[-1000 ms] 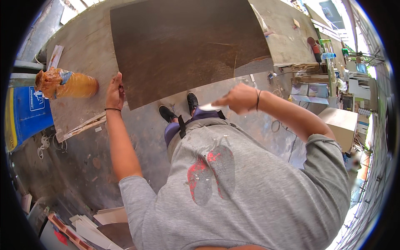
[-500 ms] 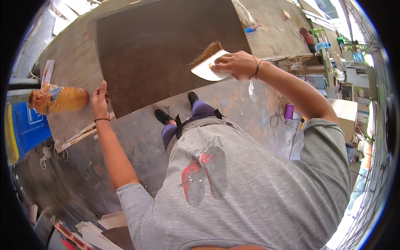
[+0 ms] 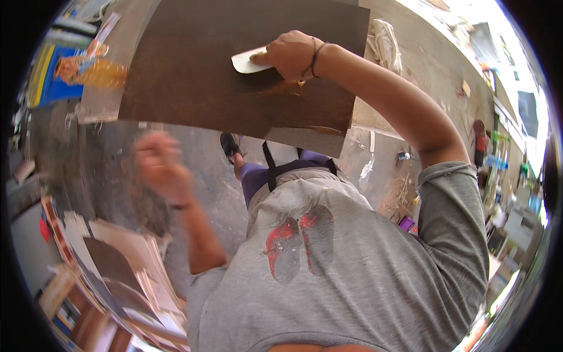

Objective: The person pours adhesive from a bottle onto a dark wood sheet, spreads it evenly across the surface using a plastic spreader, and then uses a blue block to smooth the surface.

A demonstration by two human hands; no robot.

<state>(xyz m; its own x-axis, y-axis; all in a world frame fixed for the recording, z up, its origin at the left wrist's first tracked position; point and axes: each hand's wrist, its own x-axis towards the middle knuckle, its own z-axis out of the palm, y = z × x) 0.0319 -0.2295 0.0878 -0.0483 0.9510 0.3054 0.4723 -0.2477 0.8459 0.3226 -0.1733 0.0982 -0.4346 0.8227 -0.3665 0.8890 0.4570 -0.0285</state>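
Observation:
A dark brown sheet point(image 3: 193, 76) lies on the workbench, its near edge towards my body. In my right hand point(image 3: 296, 54) is a white spreader point(image 3: 249, 61), a thin flat piece held down low against the sheet. Shiny wet amber liquid shows on the sheet beside and below that hand. My left hand point(image 3: 161, 161) is off the sheet, over the floor on the left, and its fingers are smeared by motion. A plastic bottle of amber liquid point(image 3: 99, 73) with a crusted top stands by the sheet's left side.
A blue and yellow container point(image 3: 53, 82) is behind the bottle. White cloth or cord point(image 3: 386, 47) lies on the bench right of the sheet. A red and black power tool point(image 3: 480, 141) sits farther right. Cut boards point(image 3: 129, 252) lean at the lower left.
My left hand has let go of the sheet's edge and swung back towards me. My right hand has brought the spreader down onto the sheet, and wet liquid now shows there. The view has shifted.

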